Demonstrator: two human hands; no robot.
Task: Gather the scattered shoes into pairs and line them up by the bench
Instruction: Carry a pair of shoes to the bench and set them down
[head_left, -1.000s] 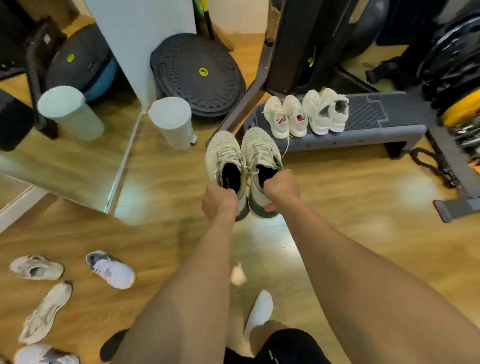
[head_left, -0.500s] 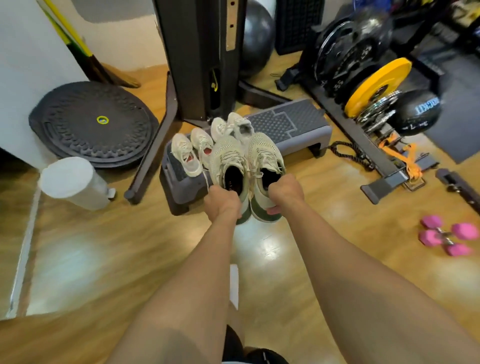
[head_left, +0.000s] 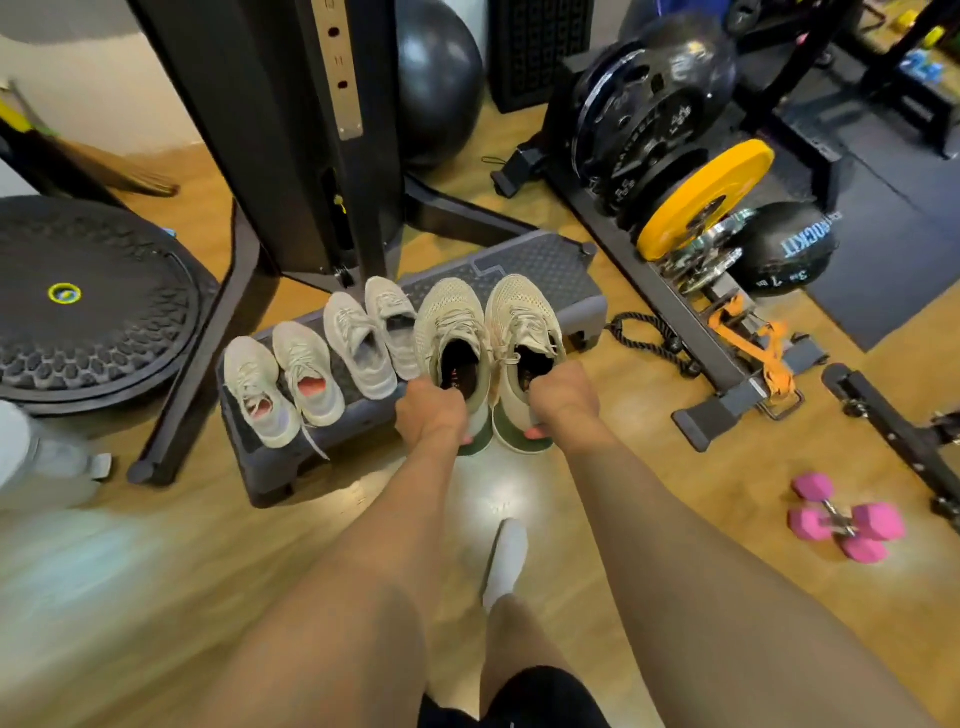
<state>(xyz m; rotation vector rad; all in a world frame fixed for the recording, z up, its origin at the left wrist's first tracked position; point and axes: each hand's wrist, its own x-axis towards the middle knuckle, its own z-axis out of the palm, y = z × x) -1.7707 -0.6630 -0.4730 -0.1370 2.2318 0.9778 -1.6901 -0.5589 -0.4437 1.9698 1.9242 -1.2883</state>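
Far left on the grey tabletop (head_left: 561, 260), the first pair of pale shoes (head_left: 283, 382) already sits with heels hanging over the front edge and a lace trailing down. I judge a knock to the step could tip them off.

Next along, the second pair (head_left: 374, 335) stands just beside the shoe I am bringing in. My left hand (head_left: 431, 410) is closed around the heel of the left cream shoe (head_left: 452, 338), which nearly touches that neighbour. If I set it down crooked, I expect it to shove the second pair out of line.

My right hand (head_left: 558, 395) is clamped on the heel of the right cream shoe (head_left: 524, 327). Both shoes are held over the tabletop's right part, heels out past the front edge. Little free surface remains to the right, so this shoe could land half off the end and fall toward the black rope (head_left: 644, 338) on the floor (head_left: 649, 467).

Its loose laces could snag my fingers on release.
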